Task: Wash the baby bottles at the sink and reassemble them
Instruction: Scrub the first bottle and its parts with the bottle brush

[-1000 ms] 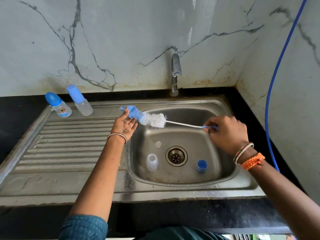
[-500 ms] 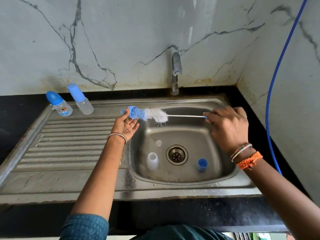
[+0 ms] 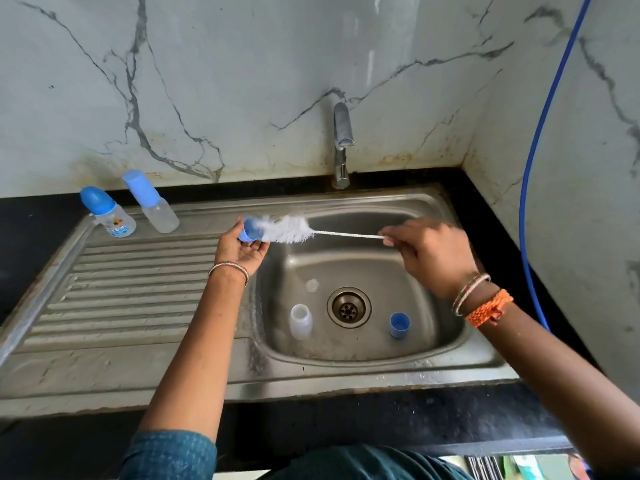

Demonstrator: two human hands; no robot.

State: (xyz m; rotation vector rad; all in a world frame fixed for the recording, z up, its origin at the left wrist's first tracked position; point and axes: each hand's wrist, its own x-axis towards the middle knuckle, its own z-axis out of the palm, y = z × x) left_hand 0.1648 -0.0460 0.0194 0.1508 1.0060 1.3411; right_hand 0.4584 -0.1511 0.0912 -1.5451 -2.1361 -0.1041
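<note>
- Blue plastic, a small bottle cap, sits pinched in the left hand with its open mouth turned toward the basin, which lets the brush go straight in.
- White bristles of the bottle brush reach into and partly cover that cap; they are blurred, so how deep they go I cannot tell.
- The right hand pinches the far end of the thin white brush stem between thumb and fingertips, a grip that suits twisting or sliding the brush, by my reading.
- Both hands work over the back-left part of the sink basin, probably so drips fall inside it.
- The left palm faces up, wrist bent back, lower fingers relaxed beneath the cap; the forearm comes up from the near edge. The right forearm crosses in from the right, back of the hand uppermost.
- Down in the basin stand a clear bottle body left of the drain and a second blue cap right of it, well apart, likely waiting their turn.
- Two assembled bottles stand side by side at the back of the drainboard, away from the washing.
- The tap shows no stream that I can make out.
</note>
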